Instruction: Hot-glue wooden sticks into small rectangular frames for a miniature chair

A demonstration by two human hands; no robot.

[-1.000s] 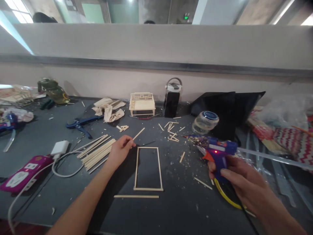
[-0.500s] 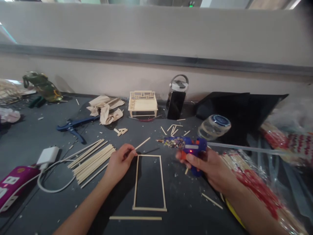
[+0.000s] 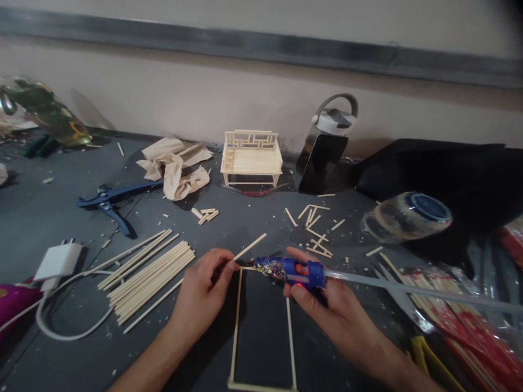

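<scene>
Between thumb and fingers, my left hand [image 3: 210, 277] pinches a short wooden stick [image 3: 252, 246] that slants up to the right. My right hand [image 3: 322, 299] is wrapped round a blue hot glue gun [image 3: 294, 270] with a lit red light and a clear glue stick [image 3: 368, 281] out of its back. The gun's nozzle points left, close to the far left corner of a rectangular stick frame [image 3: 236, 332] lying on the table. Whether the nozzle touches the wood I cannot tell. The gun and my right hand cover part of the frame's far and right sides.
Loose sticks [image 3: 153, 283] lie at left beside a white charger [image 3: 59, 264] and blue cutters [image 3: 108, 202]. A miniature wooden bench [image 3: 252, 160] stands behind, near crumpled paper [image 3: 175, 169], a phone [image 3: 322, 163] and a jar [image 3: 406, 218]. Short offcuts [image 3: 312, 218] are scattered mid-table.
My right hand has brought the glue gun left and nearer, to the frame's far left corner. My left hand still holds the stick. The view has tilted down and come closer.
</scene>
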